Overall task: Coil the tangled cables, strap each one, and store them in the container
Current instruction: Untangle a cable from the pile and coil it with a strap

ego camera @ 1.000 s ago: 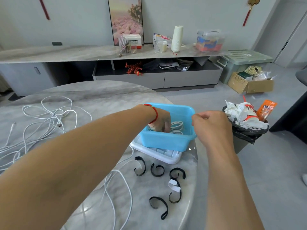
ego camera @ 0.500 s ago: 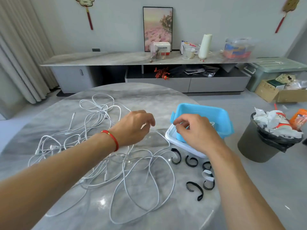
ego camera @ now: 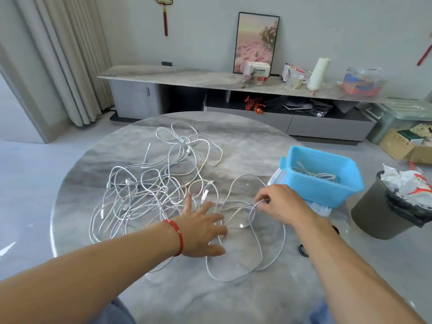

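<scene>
The tangled cables [ego camera: 149, 190] lay in a loose white heap across the middle of the round bench [ego camera: 233, 136], their loops crossing one another many times, with several plug ends showing among the strands. One long cable [ego camera: 245, 253] trailed out of the heap toward the person, making a wide loop on the near side. The right hand [ego camera: 280, 203] pinched a strand of it between thumb and fingertips, just in front of the container [ego camera: 327, 185]. The left hand [ego camera: 201, 228] lay flat with fingers spread, pressing down on strands at the heap's near edge.

The blue container sat tilted on a clear lid [ego camera: 322, 209] near the bench's right rim, with one coiled cable [ego camera: 320, 175] already inside.

The main risk seemed to be pulling the pinched strand while it was still threaded through the heap: that would likely tighten crossings into knots or drag the whole mass along, the left palm holding only a few strands. A plug end could also snag in a loop and be strained. Because the container was perched unevenly close to the rim, a bump from the right forearm might tip it or push it off toward the bin [ego camera: 385, 206] on the floor. A dark strap [ego camera: 303, 250] was partly hidden beside the right forearm, and could be swept off the bench.
</scene>
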`<action>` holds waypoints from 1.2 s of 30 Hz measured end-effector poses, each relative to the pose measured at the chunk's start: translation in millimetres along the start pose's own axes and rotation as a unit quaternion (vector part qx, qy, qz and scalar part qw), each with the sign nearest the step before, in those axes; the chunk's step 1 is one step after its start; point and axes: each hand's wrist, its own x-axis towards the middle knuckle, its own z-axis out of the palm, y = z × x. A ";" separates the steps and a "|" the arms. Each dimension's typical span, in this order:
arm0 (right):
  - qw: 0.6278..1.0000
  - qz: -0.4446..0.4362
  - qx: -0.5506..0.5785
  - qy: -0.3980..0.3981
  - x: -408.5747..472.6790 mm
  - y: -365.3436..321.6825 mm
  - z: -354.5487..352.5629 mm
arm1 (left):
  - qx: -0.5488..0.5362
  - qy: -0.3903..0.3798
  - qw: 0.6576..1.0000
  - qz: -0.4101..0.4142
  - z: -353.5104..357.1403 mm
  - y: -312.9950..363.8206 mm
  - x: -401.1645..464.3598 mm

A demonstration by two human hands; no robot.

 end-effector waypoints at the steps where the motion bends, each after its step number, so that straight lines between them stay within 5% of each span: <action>1: 0.999 -0.007 0.025 0.029 0.4 -1.5 -5.5 | 0.014 -0.004 1.000 0.000 2.0 -6.0 1.5; 8: 0.941 -0.031 0.303 0.147 -12.8 -16.4 -46.5 | 0.047 0.040 0.997 -0.039 -1.4 -79.0 9.7; 11: 0.928 -0.026 0.359 0.094 -15.3 -26.8 -54.7 | -0.060 0.090 0.989 -0.100 -4.5 -88.6 12.5; 14: 0.944 -0.032 0.321 0.072 -13.0 -35.1 -49.0 | -0.156 0.147 0.974 -0.079 -16.1 -77.0 13.9; 20: 0.878 -0.111 0.441 0.150 -3.6 -47.8 -50.6 | -0.398 0.266 0.877 -0.049 -50.7 -29.2 2.1; 26: 0.781 -0.206 0.587 0.056 -4.8 -67.4 -50.2 | -0.511 0.379 0.771 -0.021 -85.4 19.5 17.6; 29: 0.694 -0.176 0.698 0.023 -7.6 -64.4 -57.1 | -0.579 0.369 0.725 -0.058 -82.1 13.9 28.8; 33: 0.653 -0.070 0.754 0.030 -8.4 -62.8 -64.5 | -0.381 0.308 0.868 -0.082 -60.6 -5.9 35.9; 36: 0.756 0.006 0.646 0.105 -5.1 -58.3 -61.5 | -0.290 0.289 0.911 -0.045 -50.9 -17.0 40.7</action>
